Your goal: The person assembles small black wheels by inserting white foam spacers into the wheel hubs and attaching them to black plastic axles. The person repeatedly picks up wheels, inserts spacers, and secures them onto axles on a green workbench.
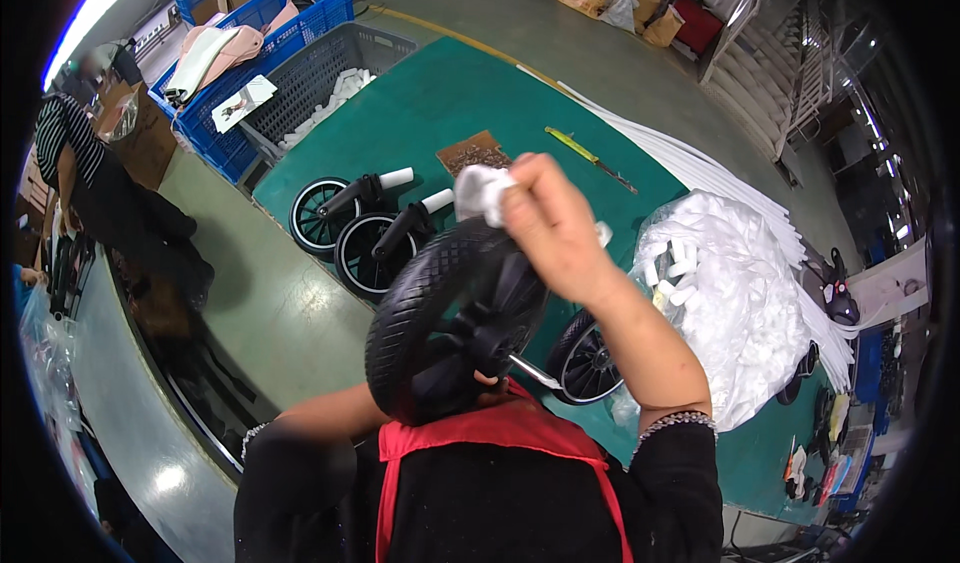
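Note:
A large black wheel (425,303) with a treaded tyre is held up on its edge in front of my chest. My left hand (488,379) is almost wholly behind it; a bit of finger shows by the hub, closed on the wheel. From the hub side a metal axle rod (535,372) sticks out. Pinched in my right hand (555,225) is a crumpled white cloth (482,195), blurred, against the tyre's top. Two smaller wheels on black forks with white tubes, one nearer wheel (376,253), lie left on the green table (420,98). Another wheel (588,361) lies right of the axle.
A brown cardboard piece (473,153) and a yellow cutter knife (573,146) lie farther back. To the right sits a clear plastic bag (735,303) of white pieces. A grey crate (330,73) and a blue crate (215,143) stand far left, near another person (120,183).

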